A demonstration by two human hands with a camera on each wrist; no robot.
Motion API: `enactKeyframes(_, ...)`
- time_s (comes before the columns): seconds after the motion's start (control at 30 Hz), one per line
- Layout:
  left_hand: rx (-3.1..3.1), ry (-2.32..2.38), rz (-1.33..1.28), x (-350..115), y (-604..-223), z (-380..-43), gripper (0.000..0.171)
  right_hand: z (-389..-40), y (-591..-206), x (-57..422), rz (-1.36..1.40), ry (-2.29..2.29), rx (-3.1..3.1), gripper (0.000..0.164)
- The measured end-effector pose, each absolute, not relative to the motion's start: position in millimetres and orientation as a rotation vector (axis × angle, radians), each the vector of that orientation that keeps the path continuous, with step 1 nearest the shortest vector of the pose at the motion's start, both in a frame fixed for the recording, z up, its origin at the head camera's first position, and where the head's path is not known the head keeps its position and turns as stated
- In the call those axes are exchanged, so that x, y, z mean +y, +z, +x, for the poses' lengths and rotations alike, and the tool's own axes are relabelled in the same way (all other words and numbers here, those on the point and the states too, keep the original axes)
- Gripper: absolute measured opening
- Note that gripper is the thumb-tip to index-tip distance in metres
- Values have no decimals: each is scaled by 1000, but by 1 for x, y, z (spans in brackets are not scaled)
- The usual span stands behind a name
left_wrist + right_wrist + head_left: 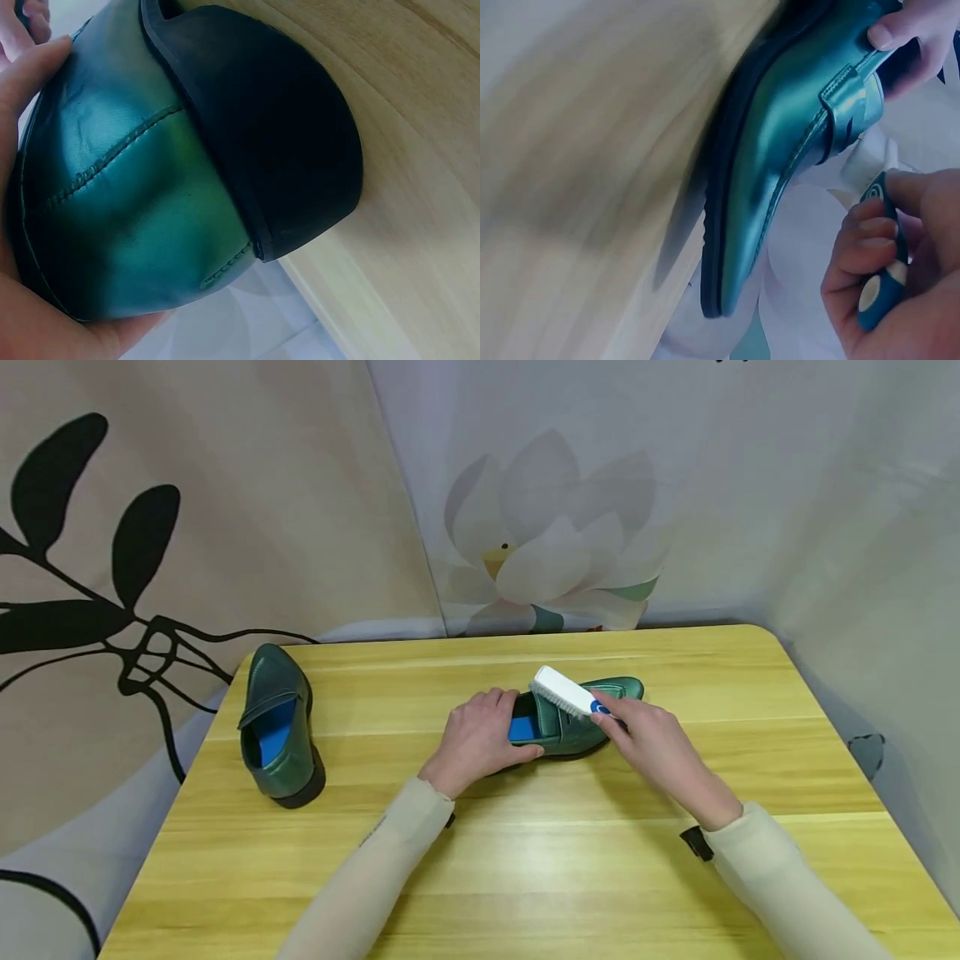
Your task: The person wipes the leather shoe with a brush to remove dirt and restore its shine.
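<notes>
A dark green loafer (pixel 577 739) with a blue insole lies with its toe to the right. My left hand (pixel 483 731) grips its heel end; in the left wrist view, thumb and fingers wrap the green heel leather (pixel 127 202) above a thick black heel (pixel 277 127). A white brush (pixel 561 691) with a blue handle is held in my right hand (pixel 652 743), its bristles down over the loafer's upper. From the right wrist, the fingers curl round the brush handle (pixel 885 277), and the loafer's strap (pixel 844 105) is close by the brush head.
A second green loafer (pixel 281 727) stands at the left of the wooden table (pixel 525 877), toe towards the back edge. Behind the table hangs a pale cloth (pixel 300 510) printed with leaves and a flower.
</notes>
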State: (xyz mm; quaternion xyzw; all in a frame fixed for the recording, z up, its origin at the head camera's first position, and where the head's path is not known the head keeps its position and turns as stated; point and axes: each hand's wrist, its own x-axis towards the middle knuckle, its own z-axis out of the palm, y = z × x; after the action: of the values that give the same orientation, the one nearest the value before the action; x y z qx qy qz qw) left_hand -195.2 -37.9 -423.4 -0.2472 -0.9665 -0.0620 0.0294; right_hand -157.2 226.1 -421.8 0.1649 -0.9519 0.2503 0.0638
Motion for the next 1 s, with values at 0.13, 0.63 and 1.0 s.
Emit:
enactKeyframes(0.13, -2980, -179, -770, -36, -423, -196, 94, -165, -421, 222, 456, 796, -2908, 45)
enactKeyframes(0.63, -3129, -212, -867, -57, -399, -206, 104, -101, -438, 217, 387, 759, -2961, 35)
enactKeyframes(1.0, -3157, -519, -842, -52, -415, -209, 94, -158, -425, 198, 315, 836, -2939, 45)
